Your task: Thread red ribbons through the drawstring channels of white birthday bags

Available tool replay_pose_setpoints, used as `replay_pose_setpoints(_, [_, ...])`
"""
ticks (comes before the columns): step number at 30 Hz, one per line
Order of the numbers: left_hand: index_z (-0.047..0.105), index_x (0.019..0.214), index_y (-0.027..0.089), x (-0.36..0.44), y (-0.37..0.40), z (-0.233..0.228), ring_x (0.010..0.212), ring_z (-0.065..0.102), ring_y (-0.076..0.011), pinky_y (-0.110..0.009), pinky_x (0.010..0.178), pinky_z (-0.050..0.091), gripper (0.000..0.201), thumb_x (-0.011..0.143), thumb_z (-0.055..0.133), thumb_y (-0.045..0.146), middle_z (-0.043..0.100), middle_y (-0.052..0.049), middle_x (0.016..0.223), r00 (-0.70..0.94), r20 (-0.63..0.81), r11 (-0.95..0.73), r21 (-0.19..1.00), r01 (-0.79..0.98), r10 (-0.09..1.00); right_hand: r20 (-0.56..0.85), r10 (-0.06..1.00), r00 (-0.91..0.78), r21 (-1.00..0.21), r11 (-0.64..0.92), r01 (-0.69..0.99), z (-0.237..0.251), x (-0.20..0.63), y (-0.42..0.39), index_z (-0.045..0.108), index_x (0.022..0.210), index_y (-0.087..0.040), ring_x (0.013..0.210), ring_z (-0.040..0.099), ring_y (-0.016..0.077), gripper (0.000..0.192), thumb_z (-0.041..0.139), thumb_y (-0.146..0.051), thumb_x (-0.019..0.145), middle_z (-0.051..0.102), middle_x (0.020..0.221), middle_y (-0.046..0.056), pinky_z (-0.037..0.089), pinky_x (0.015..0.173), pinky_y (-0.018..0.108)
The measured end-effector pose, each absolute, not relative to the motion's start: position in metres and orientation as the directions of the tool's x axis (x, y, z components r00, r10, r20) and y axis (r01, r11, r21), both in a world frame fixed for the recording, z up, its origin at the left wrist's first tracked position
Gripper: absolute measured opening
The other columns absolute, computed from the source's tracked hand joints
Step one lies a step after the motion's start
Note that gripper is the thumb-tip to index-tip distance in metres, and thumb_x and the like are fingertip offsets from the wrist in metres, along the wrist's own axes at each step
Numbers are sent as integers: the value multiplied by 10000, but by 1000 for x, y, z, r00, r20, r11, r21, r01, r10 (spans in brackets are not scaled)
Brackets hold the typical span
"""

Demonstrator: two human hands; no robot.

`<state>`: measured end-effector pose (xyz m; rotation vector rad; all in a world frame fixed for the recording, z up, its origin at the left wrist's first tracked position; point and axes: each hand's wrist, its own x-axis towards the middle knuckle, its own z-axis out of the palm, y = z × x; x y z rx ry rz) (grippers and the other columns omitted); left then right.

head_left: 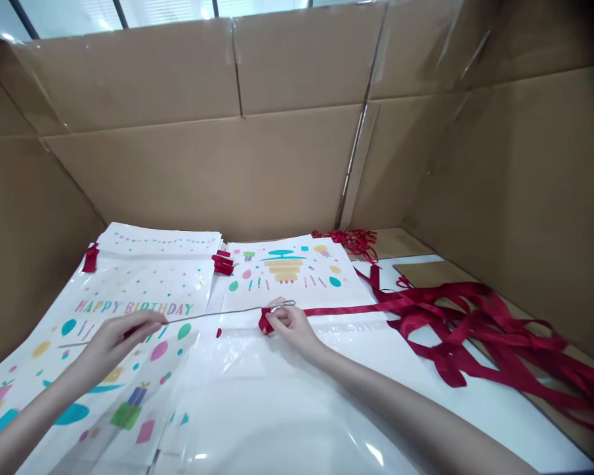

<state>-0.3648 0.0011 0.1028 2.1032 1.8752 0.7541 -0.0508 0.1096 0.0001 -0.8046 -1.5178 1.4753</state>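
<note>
My left hand [123, 335] is pinched closed on a thin grey wire [212, 314]. The wire runs right across the stack to a narrow loop at my right hand. Closed at the fingertips, my right hand [290, 324] grips a folded piece of red ribbon [266, 321] beside the wire. From there a flat red strip [346, 309] stretches right to a loose ribbon heap [465, 323]. Under both hands lie clear-wrapped white printed bags; one stack [143, 274] reads "HAPPY BIRTHDAY", and another [321, 376] shows an upside-down cake.
Short red ribbon pieces stick out at the left stack's edges, such as one tab [91, 258] and several more [222, 262]. A tangle of thin red ribbons [351, 242] lies at the back. Cardboard walls [297, 165] stand behind and at both sides.
</note>
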Motion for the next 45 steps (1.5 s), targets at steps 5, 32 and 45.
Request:
replay_pose_setpoints(5, [680, 905, 295, -387, -56, 79, 828, 636, -178, -206, 678, 483, 263, 843, 514, 489, 704, 18, 937, -141, 204, -3, 581, 814, 969, 211, 859, -466, -976, 209, -57, 21, -50, 103, 565, 866, -175, 603, 535, 104, 215, 596, -373, 787, 595, 757, 12, 390, 537, 214])
replay_pose_setpoints(32, [696, 876, 267, -388, -67, 69, 834, 663, -197, -209, 680, 513, 371, 828, 488, 570, 725, -3, 921, -150, 324, -33, 496, 868, 934, 207, 839, -503, -976, 213, -46, 51, -41, 96, 549, 846, -168, 477, 340, 39, 248, 643, -383, 765, 539, 726, -19, 242, 473, 204])
replay_pose_setpoints(45, [722, 879, 261, -389, -61, 66, 832, 662, -206, -206, 657, 526, 363, 798, 550, 571, 726, -30, 941, -122, 202, -21, 588, 809, 972, 284, 790, -543, -945, 325, -21, 54, -41, 99, 606, 912, -185, 526, 405, 57, 177, 609, -331, 811, 528, 726, -15, 322, 488, 193])
